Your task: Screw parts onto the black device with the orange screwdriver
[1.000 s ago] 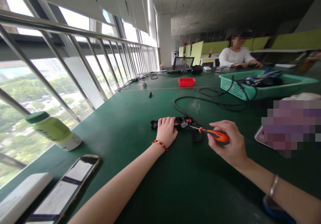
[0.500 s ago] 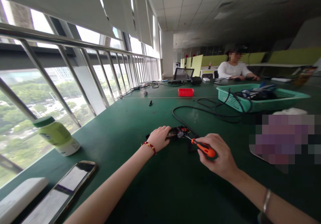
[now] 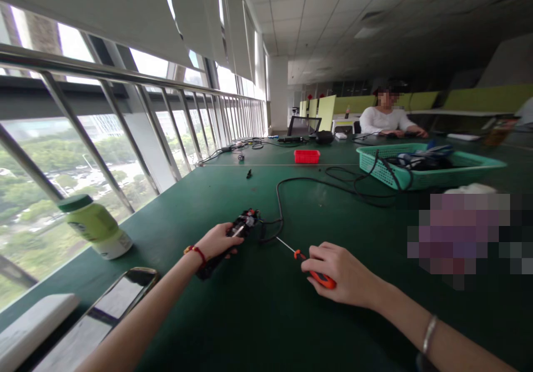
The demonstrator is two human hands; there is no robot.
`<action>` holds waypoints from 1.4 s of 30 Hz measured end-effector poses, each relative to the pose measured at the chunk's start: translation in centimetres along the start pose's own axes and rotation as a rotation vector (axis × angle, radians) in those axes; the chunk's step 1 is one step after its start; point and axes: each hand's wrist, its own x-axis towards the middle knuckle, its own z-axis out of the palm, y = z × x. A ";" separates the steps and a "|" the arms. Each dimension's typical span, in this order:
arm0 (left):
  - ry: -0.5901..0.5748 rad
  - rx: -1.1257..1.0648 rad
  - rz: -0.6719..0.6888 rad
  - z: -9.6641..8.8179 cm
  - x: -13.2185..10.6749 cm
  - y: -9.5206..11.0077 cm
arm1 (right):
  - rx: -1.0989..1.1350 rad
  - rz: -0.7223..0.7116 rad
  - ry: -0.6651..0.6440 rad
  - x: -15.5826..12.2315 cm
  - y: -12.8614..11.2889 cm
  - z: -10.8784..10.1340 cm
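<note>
My left hand (image 3: pixel 220 242) is closed around a dark, elongated device (image 3: pixel 246 220) with small red and grey parts at its far end. A black cable (image 3: pixel 280 200) runs from that end across the green table. In my right hand (image 3: pixel 339 272) is a screwdriver (image 3: pixel 322 279) with an orange and black handle, the fingers wrapped round it. Its thin metal shaft points left toward the device, and the tip is apart from it. What the device is exactly I cannot make out, since my palm covers part of it.
A green bottle (image 3: pixel 95 226), a phone (image 3: pixel 120 300) and a white box (image 3: pixel 35 327) stand at the left. Farther back are a small red basket (image 3: pixel 307 157) and a teal basket (image 3: pixel 458 179) with cables and tools. A person (image 3: pixel 385 119) in white sits across the table.
My left hand has moved left and nearer with the device, which now slants. My right hand has drawn the screwdriver tip away from the device and come slightly lower.
</note>
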 end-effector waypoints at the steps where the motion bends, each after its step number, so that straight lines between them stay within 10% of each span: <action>1: 0.073 0.036 0.000 -1.2 -0.1 -0.8 | 0.001 -0.008 0.004 0.0 0.0 0.0; 9: 0.579 0.586 -0.186 -9.2 -2.1 -5.4 | -0.009 0.033 0.008 -0.3 0.9 0.2; 16: 0.811 0.978 -0.155 -8.2 -2.9 -6.3 | -0.004 0.089 -0.013 -0.5 1.6 0.3; 26: 0.780 1.020 -0.102 -7.9 -1.9 -7.0 | 0.012 0.175 -0.147 -0.6 2.1 0.2; 34: 1.079 1.033 0.111 -7.3 -2.7 -5.4 | -0.013 0.260 -0.114 -0.4 2.3 0.3; 38: 0.984 0.908 0.367 -5.7 -2.1 -3.4 | -0.042 0.310 0.008 -0.5 2.7 0.6; 42: 0.567 0.864 0.635 -1.6 -1.3 -0.3 | -0.027 0.334 0.243 -0.5 3.2 0.7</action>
